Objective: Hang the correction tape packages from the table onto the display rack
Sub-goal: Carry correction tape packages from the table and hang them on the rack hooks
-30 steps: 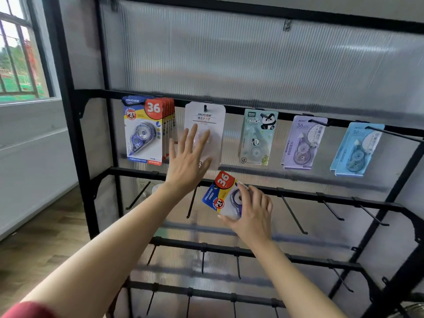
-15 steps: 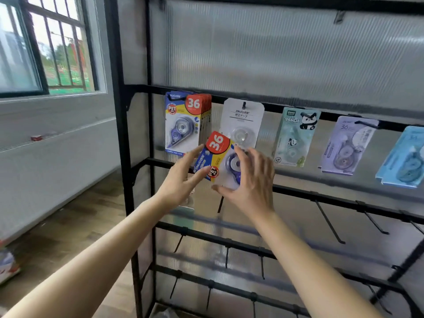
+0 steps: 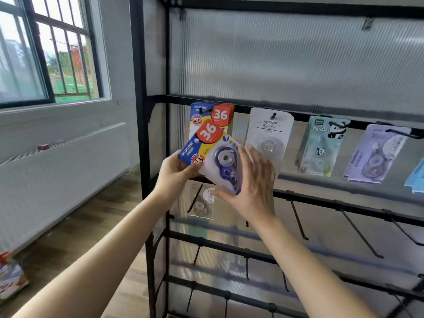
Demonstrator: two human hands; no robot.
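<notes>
A blue and yellow correction tape package [image 3: 211,152] with a red "36" badge is tilted in front of the black display rack [image 3: 146,134]. My left hand [image 3: 176,173] pinches its lower left corner. My right hand [image 3: 250,182] holds its right edge and bottom, fingers wrapped around the blister. Just behind it, a stack of the same packages [image 3: 220,113] hangs on the leftmost hook of the upper bar.
On the same bar hang a white package [image 3: 270,131], a panda package [image 3: 321,143], a lilac one [image 3: 376,152] and a blue one [image 3: 416,177] at the right edge. Bare hooks [image 3: 298,221] jut from lower bars. A window and radiator stand left.
My left hand left the white package and took the held package's left corner. Both hands raised the package up and left, toward the stack on the leftmost hook. The view swung left.
</notes>
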